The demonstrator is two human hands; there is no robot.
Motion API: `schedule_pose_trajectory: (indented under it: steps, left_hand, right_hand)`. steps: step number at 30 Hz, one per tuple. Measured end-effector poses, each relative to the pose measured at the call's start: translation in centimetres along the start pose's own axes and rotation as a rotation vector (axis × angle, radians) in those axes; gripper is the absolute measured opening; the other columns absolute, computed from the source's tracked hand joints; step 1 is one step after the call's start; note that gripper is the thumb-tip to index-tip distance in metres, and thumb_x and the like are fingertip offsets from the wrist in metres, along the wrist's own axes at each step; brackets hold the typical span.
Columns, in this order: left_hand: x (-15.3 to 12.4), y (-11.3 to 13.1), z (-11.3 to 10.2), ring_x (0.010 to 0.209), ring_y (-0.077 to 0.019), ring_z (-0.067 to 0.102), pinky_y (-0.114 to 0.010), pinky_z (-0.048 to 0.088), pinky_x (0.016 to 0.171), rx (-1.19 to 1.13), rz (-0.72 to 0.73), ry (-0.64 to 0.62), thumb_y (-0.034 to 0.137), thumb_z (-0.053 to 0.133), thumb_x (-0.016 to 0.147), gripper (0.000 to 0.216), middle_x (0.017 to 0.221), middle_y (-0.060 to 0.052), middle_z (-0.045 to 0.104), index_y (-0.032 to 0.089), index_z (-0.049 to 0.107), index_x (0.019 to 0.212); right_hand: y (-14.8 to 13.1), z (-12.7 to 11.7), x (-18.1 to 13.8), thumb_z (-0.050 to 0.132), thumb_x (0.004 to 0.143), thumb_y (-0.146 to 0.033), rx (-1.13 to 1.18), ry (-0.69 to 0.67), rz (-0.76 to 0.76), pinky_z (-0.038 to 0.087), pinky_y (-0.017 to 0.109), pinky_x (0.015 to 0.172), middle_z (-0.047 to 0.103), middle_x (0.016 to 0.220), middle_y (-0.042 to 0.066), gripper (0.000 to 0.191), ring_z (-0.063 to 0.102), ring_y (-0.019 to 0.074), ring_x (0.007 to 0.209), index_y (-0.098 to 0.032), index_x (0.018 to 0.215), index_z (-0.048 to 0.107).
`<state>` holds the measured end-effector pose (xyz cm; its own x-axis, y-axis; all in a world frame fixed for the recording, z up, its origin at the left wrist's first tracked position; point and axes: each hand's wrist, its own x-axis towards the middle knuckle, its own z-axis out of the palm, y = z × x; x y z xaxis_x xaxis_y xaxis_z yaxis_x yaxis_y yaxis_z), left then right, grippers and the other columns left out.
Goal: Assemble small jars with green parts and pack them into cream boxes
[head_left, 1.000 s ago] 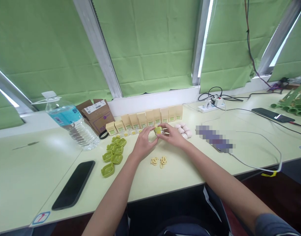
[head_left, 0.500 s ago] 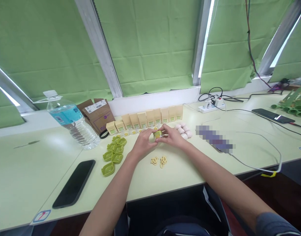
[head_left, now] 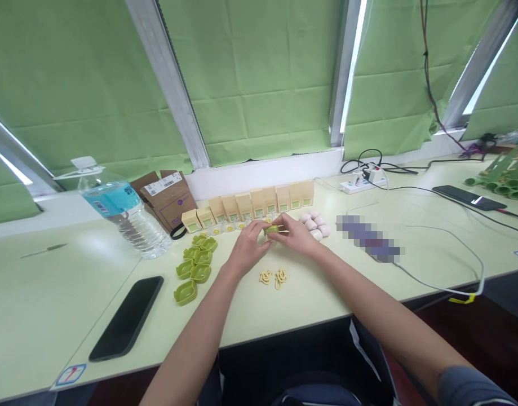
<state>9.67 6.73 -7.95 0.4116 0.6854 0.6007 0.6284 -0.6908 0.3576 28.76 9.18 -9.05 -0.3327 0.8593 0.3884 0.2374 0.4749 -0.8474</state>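
Observation:
Between both hands, just above the table, is a small green case [head_left: 272, 229], partly covered by fingers. My left hand [head_left: 249, 245] pinches its left side; the fingers of my right hand [head_left: 296, 237] close on its right side. Several green animal-shaped shells [head_left: 200, 273] lie left of my left hand. Nearer me, below the hands, lie two small coils of yellow cord [head_left: 280, 277]. Several pale pink rounded pieces [head_left: 313, 224] are grouped right of my right hand. Behind the hands stands a row of small cream boxes [head_left: 244, 206], with small clear pieces before them.
On the left are a large water bottle [head_left: 125, 211], a cardboard box [head_left: 165, 200], a black phone [head_left: 127, 318] and a thin pen-like tool [head_left: 44, 250]. To the right lie a power strip [head_left: 363, 183], cables, another phone [head_left: 469, 198] and green tubes [head_left: 514, 186].
The green case has turned a little in my fingers, so its yellow and clear side no longer shows. Both hands stay in nearly the same place.

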Motion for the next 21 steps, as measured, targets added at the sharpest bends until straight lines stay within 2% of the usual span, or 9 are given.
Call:
schedule_pose_trajectory:
  steps: [3, 7, 9, 10, 13, 16, 21]
  left_hand:
    - [-0.1, -0.1, 0.0, 0.118, -0.0243, 0.059, -0.043, 0.048, 0.101, -0.043, -0.042, -0.018, 0.017, 0.064, 0.083, 0.037, 0.123, -0.008, 0.063, 0.023, 0.059, 0.119]
    - [-0.1, -0.7, 0.1, 0.11, -0.0235, 0.063, -0.042, 0.05, 0.098, -0.153, -0.147, -0.044, 0.028, 0.073, 0.08, 0.052, 0.12, -0.007, 0.066, 0.025, 0.054, 0.128]
    - [-0.1, -1.1, 0.2, 0.106, -0.0227, 0.065, -0.041, 0.052, 0.095, -0.202, -0.205, -0.041, 0.035, 0.07, 0.085, 0.053, 0.117, -0.007, 0.069, 0.026, 0.051, 0.133]
    - [-0.1, -1.3, 0.2, 0.104, -0.0223, 0.066, -0.041, 0.052, 0.094, -0.21, -0.226, -0.029, 0.037, 0.065, 0.089, 0.047, 0.115, -0.007, 0.069, 0.026, 0.053, 0.132]
    - [0.1, -1.8, 0.6, 0.096, -0.0207, 0.066, -0.039, 0.052, 0.089, -0.18, -0.235, 0.024, 0.041, 0.054, 0.096, 0.028, 0.11, -0.007, 0.071, 0.023, 0.065, 0.114]
    - [0.1, -1.9, 0.8, 0.088, -0.0192, 0.064, -0.036, 0.05, 0.086, -0.122, -0.195, 0.054, 0.04, 0.054, 0.096, 0.023, 0.098, -0.005, 0.07, 0.021, 0.066, 0.098]
    - [0.1, -1.4, 0.8, 0.086, -0.0183, 0.06, -0.034, 0.047, 0.082, -0.054, -0.17, 0.038, 0.038, 0.047, 0.099, 0.023, 0.093, -0.003, 0.065, 0.021, 0.062, 0.094]
  right_hand:
    - [0.0, 0.1, -0.1, 0.072, 0.082, -0.032, 0.029, -0.022, 0.017, 0.057, 0.038, 0.085, 0.067, 0.112, 0.007, 0.034, 0.07, 0.0199, 0.097, -0.023, 0.109, 0.052]
    - [0.1, 0.1, -0.1, 0.073, 0.082, -0.022, 0.03, -0.044, 0.037, 0.057, 0.041, 0.091, 0.064, 0.121, 0.011, 0.059, 0.07, 0.0208, 0.102, -0.026, 0.133, 0.042]
    - [0.2, 0.1, -0.1, 0.073, 0.082, -0.019, 0.012, -0.059, 0.024, 0.055, 0.042, 0.095, 0.063, 0.123, 0.012, 0.067, 0.07, 0.0209, 0.104, -0.027, 0.139, 0.039]
    - [0.3, 0.1, -0.1, 0.074, 0.081, -0.019, 0.005, -0.067, 0.012, 0.054, 0.043, 0.096, 0.063, 0.124, 0.012, 0.068, 0.07, 0.021, 0.104, -0.027, 0.139, 0.039]
    - [0.7, 0.3, 0.0, 0.076, 0.079, -0.021, -0.004, -0.097, -0.024, 0.053, 0.042, 0.097, 0.064, 0.124, 0.011, 0.065, 0.069, 0.0208, 0.104, -0.026, 0.136, 0.044]
    - [1.0, 0.6, 0.0, 0.078, 0.078, -0.026, -0.018, -0.108, -0.045, 0.054, 0.041, 0.094, 0.065, 0.122, 0.009, 0.054, 0.068, 0.0204, 0.102, -0.024, 0.124, 0.05]
    - [1.1, 0.7, 0.0, 0.076, 0.078, -0.035, -0.096, -0.112, -0.021, 0.054, 0.037, 0.083, 0.069, 0.104, 0.004, 0.036, 0.067, 0.0193, 0.089, -0.023, 0.106, 0.056]
